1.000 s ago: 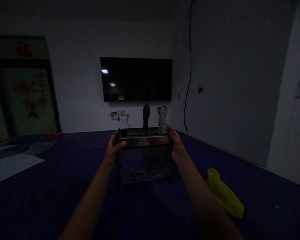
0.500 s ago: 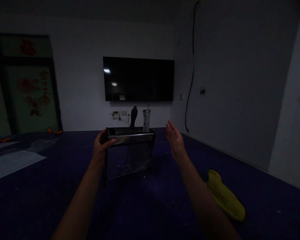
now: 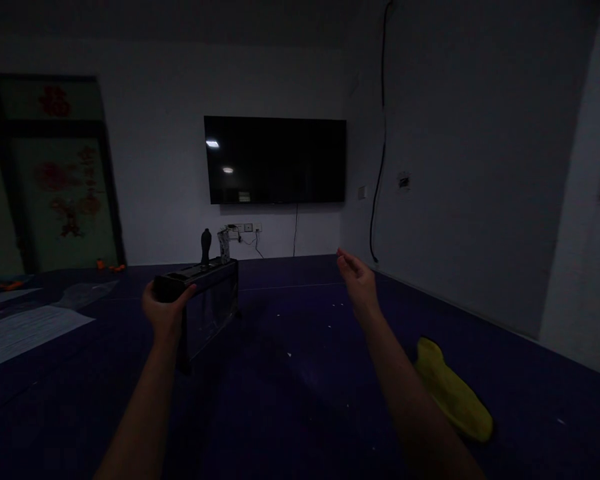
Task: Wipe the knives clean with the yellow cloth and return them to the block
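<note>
My left hand [image 3: 165, 308] grips the near end of a black frame-like stand [image 3: 213, 273], thumb along its top edge and fingers round the far side. The stand is turned at an angle, and a clear panel [image 3: 213, 317] fills the space beneath its top bar. On top stand a dark, vase-shaped knob [image 3: 206, 247] and a silvery, patterned upright piece [image 3: 224, 245]. My right hand [image 3: 361, 287] is held in the air to the right, apart from the stand, fingers loosely bent and nothing visible in them.
A yellow, elongated object [image 3: 453, 393] lies on the dark blue floor [image 3: 300, 413] by my right forearm. Printed paper [image 3: 35, 330] and clear plastic [image 3: 87, 293] lie at left. A television [image 3: 277, 160] hangs on the far wall, with a black cable [image 3: 383, 147] right of it.
The stand has moved left with my left hand and swung from nearly broadside to an angle, its far end now pointing away. My right hand's fingers have bent slightly.
</note>
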`<state>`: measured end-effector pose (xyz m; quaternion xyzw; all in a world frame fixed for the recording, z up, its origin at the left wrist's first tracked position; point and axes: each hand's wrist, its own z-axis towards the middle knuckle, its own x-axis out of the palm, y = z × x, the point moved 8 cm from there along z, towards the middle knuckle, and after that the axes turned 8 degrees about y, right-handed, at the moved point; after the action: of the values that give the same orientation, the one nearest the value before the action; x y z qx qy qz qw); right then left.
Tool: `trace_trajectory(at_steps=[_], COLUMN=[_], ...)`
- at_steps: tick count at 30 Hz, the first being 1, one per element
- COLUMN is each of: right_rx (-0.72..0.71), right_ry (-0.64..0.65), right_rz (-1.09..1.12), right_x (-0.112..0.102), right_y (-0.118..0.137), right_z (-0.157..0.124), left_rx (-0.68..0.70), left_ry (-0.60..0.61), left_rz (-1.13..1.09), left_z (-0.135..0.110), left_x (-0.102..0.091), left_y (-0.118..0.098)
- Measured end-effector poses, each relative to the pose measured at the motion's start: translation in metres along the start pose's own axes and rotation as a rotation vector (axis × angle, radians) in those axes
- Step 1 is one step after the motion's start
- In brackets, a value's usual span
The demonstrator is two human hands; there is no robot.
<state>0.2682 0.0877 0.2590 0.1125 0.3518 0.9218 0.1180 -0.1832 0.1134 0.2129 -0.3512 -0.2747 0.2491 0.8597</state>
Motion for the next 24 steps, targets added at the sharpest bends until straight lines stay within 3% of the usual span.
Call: trace_trajectory(at_steps=[3,7,18,21,24], right_rx=[-0.015,-0.021,-0.008,0.015,0.073], right_ry=[-0.004,-0.021,-0.117,-0.117,-0.107], right_rz=[-0.061,-0.128,-0.227,-0.299,-0.425], right_x=[-0.002,-0.007,-0.033,-0.037,-0.054], right_y=[0.000,0.000,-0.014,-0.018,-0.026], right_z=[0.000,0.000,0.006,0.008,0.012], left_rx=[0.005,0.013,0.015,0.008,0.007], left_ry=[-0.074,-0.082,-0.094,-0.111,-0.099], left_rz=[0.044,0.077,0.195,0.216,0.227], left_z=[0.001,0.003,0.001,0.002,0.002], left_x=[-0.013,-0.022,-0.031,-0.034,-0.035], left_y=[0.011,0.019,0.028,0.031,0.033])
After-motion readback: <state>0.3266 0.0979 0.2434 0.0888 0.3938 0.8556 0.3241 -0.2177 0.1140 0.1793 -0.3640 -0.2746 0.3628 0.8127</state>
